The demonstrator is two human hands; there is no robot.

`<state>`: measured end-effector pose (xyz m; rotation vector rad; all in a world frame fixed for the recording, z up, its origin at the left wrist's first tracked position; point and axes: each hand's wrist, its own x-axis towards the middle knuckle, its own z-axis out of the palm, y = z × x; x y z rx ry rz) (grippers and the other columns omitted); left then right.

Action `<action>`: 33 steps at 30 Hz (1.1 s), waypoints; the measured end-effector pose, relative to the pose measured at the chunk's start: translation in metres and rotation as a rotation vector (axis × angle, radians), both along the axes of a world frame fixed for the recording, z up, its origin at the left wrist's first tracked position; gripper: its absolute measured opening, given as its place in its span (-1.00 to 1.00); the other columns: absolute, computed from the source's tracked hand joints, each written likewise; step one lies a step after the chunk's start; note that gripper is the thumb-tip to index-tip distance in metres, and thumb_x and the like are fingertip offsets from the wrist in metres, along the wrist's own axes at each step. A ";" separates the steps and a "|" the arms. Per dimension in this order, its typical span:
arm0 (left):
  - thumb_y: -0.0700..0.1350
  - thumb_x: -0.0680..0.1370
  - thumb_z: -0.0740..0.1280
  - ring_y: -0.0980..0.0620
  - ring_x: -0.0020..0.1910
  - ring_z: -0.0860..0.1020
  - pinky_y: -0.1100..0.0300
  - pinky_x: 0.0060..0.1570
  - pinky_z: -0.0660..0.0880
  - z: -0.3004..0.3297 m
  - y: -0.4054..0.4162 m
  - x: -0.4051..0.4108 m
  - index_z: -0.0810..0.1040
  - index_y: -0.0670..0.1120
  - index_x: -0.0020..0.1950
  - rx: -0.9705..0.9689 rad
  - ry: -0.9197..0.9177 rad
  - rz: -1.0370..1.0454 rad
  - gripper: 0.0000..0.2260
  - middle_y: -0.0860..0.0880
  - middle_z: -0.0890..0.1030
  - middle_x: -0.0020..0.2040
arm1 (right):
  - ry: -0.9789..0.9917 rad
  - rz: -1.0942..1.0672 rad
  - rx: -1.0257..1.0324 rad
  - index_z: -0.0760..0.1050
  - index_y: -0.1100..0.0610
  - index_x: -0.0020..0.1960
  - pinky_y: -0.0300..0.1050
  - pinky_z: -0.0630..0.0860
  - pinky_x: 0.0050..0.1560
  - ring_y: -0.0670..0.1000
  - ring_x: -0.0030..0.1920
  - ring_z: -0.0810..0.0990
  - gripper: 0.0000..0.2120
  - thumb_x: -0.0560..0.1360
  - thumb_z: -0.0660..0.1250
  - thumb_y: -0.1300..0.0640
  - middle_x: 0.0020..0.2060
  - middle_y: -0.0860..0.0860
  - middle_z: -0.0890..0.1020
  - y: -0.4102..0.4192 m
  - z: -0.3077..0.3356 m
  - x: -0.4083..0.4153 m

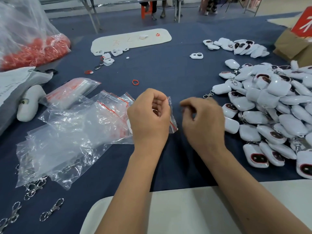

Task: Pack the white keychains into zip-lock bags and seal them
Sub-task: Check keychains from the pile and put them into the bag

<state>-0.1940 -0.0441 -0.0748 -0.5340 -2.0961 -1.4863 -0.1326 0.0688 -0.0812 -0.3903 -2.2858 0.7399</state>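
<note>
My left hand (pixel 149 118) pinches a small clear zip-lock bag (pixel 172 121) with a red seal strip, held upright above the blue cloth. To its right my right hand (pixel 203 118) hovers with fingers loosely curled and nothing in it; it looks slightly blurred. A big heap of white keychains (pixel 270 108) with dark lens-like ovals and metal clasps lies at the right, just beyond my right hand. More empty zip-lock bags (pixel 87 122) lie spread out left of my left hand.
Loose metal clasps (pixel 52 208) lie at the lower left. A large bag of red rings (pixel 33 49) stands far left, and a red ring (pixel 135 82) sits mid-table. A white tray (pixel 131 40) lies at the back, a cardboard box (pixel 292 46) far right.
</note>
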 end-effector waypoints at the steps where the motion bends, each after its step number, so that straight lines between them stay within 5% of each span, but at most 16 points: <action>1: -0.26 0.50 0.45 0.05 -0.30 0.58 0.18 -0.32 0.53 -0.001 0.001 0.001 0.57 -0.03 -0.19 -0.029 -0.030 -0.030 -0.84 0.11 0.59 -0.31 | -0.024 -0.168 0.057 0.70 0.12 0.01 0.04 0.43 0.06 0.21 0.01 0.59 -0.80 0.51 0.32 0.27 -0.10 0.03 0.73 0.004 0.001 0.002; 4: -0.24 0.52 0.45 0.05 -0.32 0.58 0.13 -0.29 0.55 -0.005 0.005 0.005 0.57 -0.06 -0.18 -0.140 -0.088 -0.160 -0.88 0.08 0.60 -0.31 | -0.291 -0.402 0.150 0.63 0.06 0.10 0.15 0.34 0.14 0.25 0.17 0.45 -0.80 0.50 0.36 0.12 0.03 0.10 0.64 0.014 0.002 0.005; 7: -0.22 0.51 0.40 0.07 -0.33 0.58 0.20 -0.27 0.52 -0.006 0.009 0.012 0.59 -0.09 -0.15 -0.217 -0.055 -0.294 -0.93 0.09 0.62 -0.28 | -0.519 -0.391 0.140 0.55 0.04 0.20 0.16 0.29 0.19 0.25 0.26 0.37 -0.76 0.54 0.35 0.05 0.16 0.12 0.52 0.011 0.000 0.005; 14: -0.29 0.57 0.29 0.08 -0.25 0.60 0.24 -0.24 0.46 -0.013 0.014 0.011 0.61 -0.08 -0.09 -0.307 -0.361 -0.355 -0.84 0.09 0.62 -0.28 | -0.036 0.021 -0.220 0.59 0.14 0.15 -0.36 0.31 0.10 0.10 0.19 0.46 -0.64 0.42 0.32 0.42 0.10 0.04 0.57 0.005 0.002 0.002; 17: -0.28 0.56 0.33 0.05 -0.20 0.59 0.18 -0.16 0.51 -0.012 0.013 0.012 0.61 -0.13 -0.11 -0.309 -0.306 -0.301 -0.89 0.03 0.65 -0.22 | -0.134 -0.170 -0.018 0.56 0.11 0.18 -0.18 0.30 0.19 0.18 0.22 0.40 -0.72 0.49 0.46 0.19 0.13 0.11 0.53 0.005 -0.004 0.000; 20: -0.30 0.54 0.34 -0.01 -0.19 0.60 0.03 -0.10 0.55 -0.013 0.012 0.011 0.60 -0.15 -0.11 -0.293 -0.311 -0.266 -0.91 -0.01 0.66 -0.22 | -0.385 -0.268 0.088 0.52 0.11 0.16 0.02 0.38 0.04 0.20 0.16 0.48 -0.65 0.54 0.44 -0.11 0.11 0.12 0.52 0.006 -0.008 0.000; 23: -0.35 0.50 0.33 0.03 -0.15 0.59 0.13 -0.08 0.55 -0.013 0.008 0.007 0.63 -0.12 -0.01 -0.295 -0.293 -0.261 -0.82 0.00 0.65 -0.14 | -0.319 -0.141 0.046 0.56 0.11 0.10 -0.05 0.36 -0.04 0.14 0.03 0.57 -0.72 0.52 0.47 -0.05 0.04 0.07 0.57 0.009 -0.009 -0.002; 27: -0.38 0.42 0.35 0.05 -0.10 0.58 0.26 -0.08 0.52 -0.009 0.006 0.008 0.63 -0.07 0.16 -0.363 -0.171 -0.369 -0.63 0.04 0.60 0.00 | 0.025 0.019 -0.315 0.58 0.07 -0.06 -0.35 0.44 -0.08 -0.13 -0.11 0.61 -0.85 0.47 0.54 0.11 -0.16 -0.13 0.66 0.008 -0.005 -0.001; 33: -0.30 0.53 0.41 0.16 -0.21 0.61 0.33 -0.23 0.51 -0.009 0.005 0.003 0.65 -0.04 -0.03 -0.203 -0.250 -0.288 -0.84 0.09 0.68 -0.18 | 0.147 0.334 -0.970 0.66 0.05 0.07 -0.16 0.62 -0.19 -0.08 -0.22 0.68 -0.90 0.58 0.48 0.08 -0.18 -0.03 0.74 0.010 -0.006 -0.003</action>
